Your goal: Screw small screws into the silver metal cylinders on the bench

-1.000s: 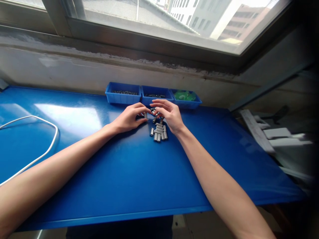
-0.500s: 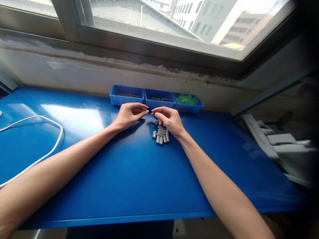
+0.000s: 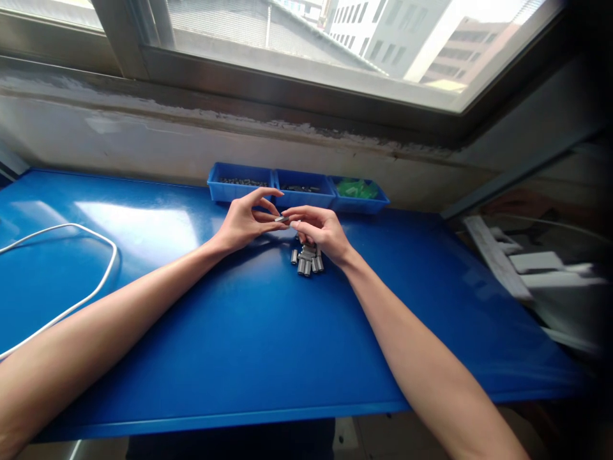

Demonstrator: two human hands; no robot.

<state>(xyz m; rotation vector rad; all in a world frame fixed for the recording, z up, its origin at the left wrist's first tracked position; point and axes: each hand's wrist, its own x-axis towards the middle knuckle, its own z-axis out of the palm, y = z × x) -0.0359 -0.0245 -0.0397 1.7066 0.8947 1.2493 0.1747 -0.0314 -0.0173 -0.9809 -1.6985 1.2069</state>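
Note:
My left hand (image 3: pixel 244 220) has its index finger raised, while thumb and middle finger close on a small metal piece (image 3: pixel 281 219). My right hand (image 3: pixel 322 231) meets it at the fingertips, thumb and forefinger pinched at the piece's right end. Whether the right fingers hold a separate small part is too small to tell. Just below the right hand, on the blue table (image 3: pixel 230 345), lies a pile of short grey metal cylinders (image 3: pixel 306 263), partly hidden by its fingers.
Three blue bins stand in a row by the wall: the left bin (image 3: pixel 234 191) and middle bin (image 3: pixel 311 199) hold small metal parts, the right bin (image 3: pixel 364 206) green plastic. A white cable (image 3: pixel 112 255) curves across the left. White objects (image 3: pixel 536 263) sit beyond the right edge.
My hands have come together, closing the gap between their fingertips. The left index finger has lifted away from the thumb, and the metal piece now shows between the hands.

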